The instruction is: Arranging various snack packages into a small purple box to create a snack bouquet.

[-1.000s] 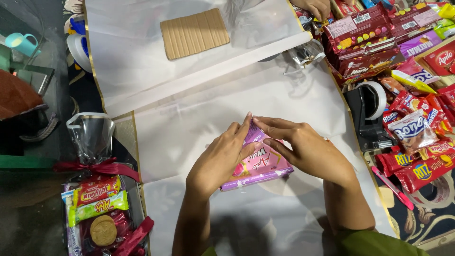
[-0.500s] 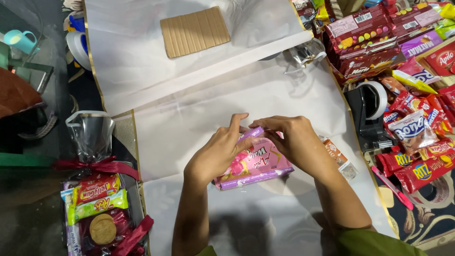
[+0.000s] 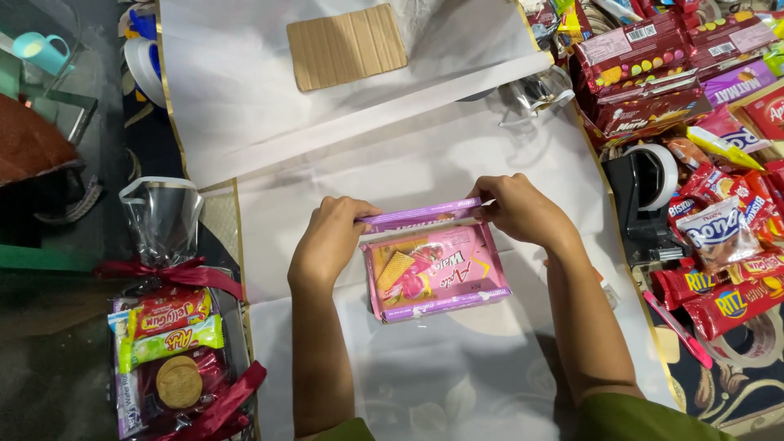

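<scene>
White wrapping paper [image 3: 457, 163] with a gold edge covers the work surface in overlapping sheets, and a corrugated cardboard rectangle [image 3: 347, 45] lies flat on the far sheet. At centre lies a pink wafer packet [image 3: 437, 273] flanked by purple bars: one purple bar [image 3: 445, 304] lies against its near edge, and a second purple bar [image 3: 420, 216] is held along its far edge. The left hand [image 3: 331, 241] is curled, with thumb and fingertips pinching the left end of that far bar; the right hand [image 3: 518, 208] pinches the right end in the same manner. The fingertips fold under the bar, so the exact contact points are hidden, and whether the bar rests on the packet or is lifted just clear of it cannot be determined. To the right, a black tape dispenser [image 3: 645, 192] stands at the edge of the paper, beside a pile of snack packets [image 3: 719, 237] that is cut off by the frame edge; a stack of red candy boxes [image 3: 645, 69] sits farther back. A pink pen-like tool [image 3: 678, 327] lies near the right forearm; its type is unclear. At lower left, a finished gift bundle [image 3: 171, 359] of snacks in clear cellophane tied with dark red ribbon is partly cut off at the bottom. A light blue mug [image 3: 45, 51] sits at upper left.
</scene>
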